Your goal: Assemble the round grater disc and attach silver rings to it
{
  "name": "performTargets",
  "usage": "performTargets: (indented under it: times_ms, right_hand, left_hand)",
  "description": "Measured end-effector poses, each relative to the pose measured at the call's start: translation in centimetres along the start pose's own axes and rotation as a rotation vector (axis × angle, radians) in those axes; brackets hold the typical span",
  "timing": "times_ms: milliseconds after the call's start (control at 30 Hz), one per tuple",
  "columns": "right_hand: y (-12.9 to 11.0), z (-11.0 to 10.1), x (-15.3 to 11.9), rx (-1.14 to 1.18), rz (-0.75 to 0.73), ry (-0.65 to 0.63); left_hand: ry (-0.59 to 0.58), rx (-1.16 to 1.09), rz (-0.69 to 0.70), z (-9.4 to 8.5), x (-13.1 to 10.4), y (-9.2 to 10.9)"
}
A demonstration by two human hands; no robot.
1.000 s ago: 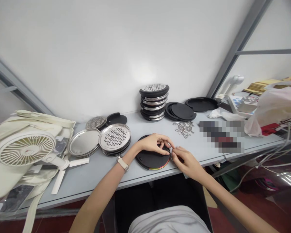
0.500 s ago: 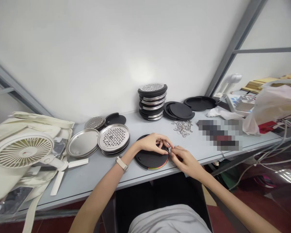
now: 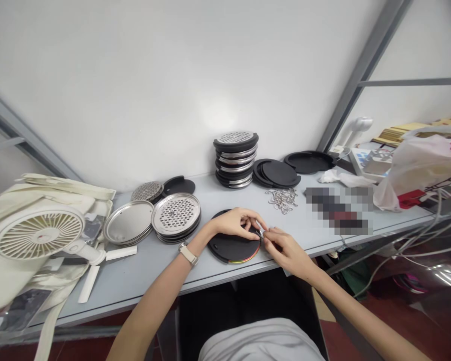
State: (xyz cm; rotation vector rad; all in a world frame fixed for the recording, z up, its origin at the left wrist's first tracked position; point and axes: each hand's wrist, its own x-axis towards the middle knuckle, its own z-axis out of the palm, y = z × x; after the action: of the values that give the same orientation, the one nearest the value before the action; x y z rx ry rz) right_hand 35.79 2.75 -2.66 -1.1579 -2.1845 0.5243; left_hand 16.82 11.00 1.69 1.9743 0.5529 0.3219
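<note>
A round black disc (image 3: 235,246) with a red and yellow band along its near right edge lies flat on the table in front of me. My left hand (image 3: 237,223) rests over its far part, fingers bent, thumb and forefinger closed at the disc's right edge. There, a small silvery metal piece (image 3: 261,234) shows between both hands' fingertips; its exact shape is too small to tell. My right hand (image 3: 285,250) pinches it from the right side. Beyond them lies a heap of thin metal loops (image 3: 281,199).
Grater discs (image 3: 176,214) and plain metal discs (image 3: 128,220) are piled at left, beside a white fan (image 3: 41,234) on a cream bag. A tall stack (image 3: 236,160) of black and metal discs stands behind, with black trays (image 3: 278,173) next to it. A plastic bag (image 3: 421,165) sits at right.
The silvery piece has tilted slightly between the fingertips, and my right fingers have shifted a little. Both hands otherwise stay at the disc's right edge.
</note>
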Motion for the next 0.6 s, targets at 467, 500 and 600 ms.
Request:
performTargets:
  times_ms: [467,500,600]
  right_hand:
    - [0.05,0.01,0.23,0.049,0.045,0.018]
    - [0.02,0.10,0.24,0.045,0.056,0.041]
    - [-0.08,0.32,0.27,0.026,0.099,0.107]
  left_hand:
    - [-0.007,-0.049,-0.002,0.02,0.05,0.11]
    - [0.001,-0.051,0.019,0.03,0.08,0.12]
    - [0.017,-0.041,0.078,0.04,0.12,0.08]
